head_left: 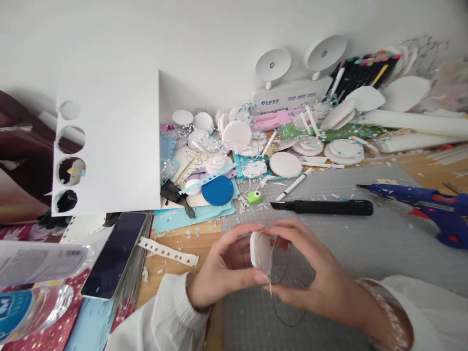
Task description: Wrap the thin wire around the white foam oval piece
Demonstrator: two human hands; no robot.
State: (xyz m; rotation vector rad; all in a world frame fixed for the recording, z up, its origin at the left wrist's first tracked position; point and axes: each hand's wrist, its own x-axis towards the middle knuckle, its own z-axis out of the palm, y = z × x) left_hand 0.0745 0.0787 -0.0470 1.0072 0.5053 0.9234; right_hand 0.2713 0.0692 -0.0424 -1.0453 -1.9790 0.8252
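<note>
Over the grey cutting mat point(248, 321), my left hand point(221, 273) grips a small white round foam disc point(259, 252) by its edge, between thumb and fingers. My right hand point(321, 265) curves in from the other side and pinches a thin wire point(288, 325) against the disc's rim. The wire loops out below and right of the disc; its exact path between the fingers is hard to follow. Beyond the hands lies a black utility knife point(325, 207) with its blade out, beside a white pen point(294, 184) and a small green craft punch point(255, 196).
A blue glue gun point(420, 195) lies at the right. Many white discs point(237, 135), some with blue-dotted strands, are heaped at the back. A white foam board point(117, 146) with round holes stands left. A phone point(115, 256) and plastic bottle point(32, 307) lie in front of it.
</note>
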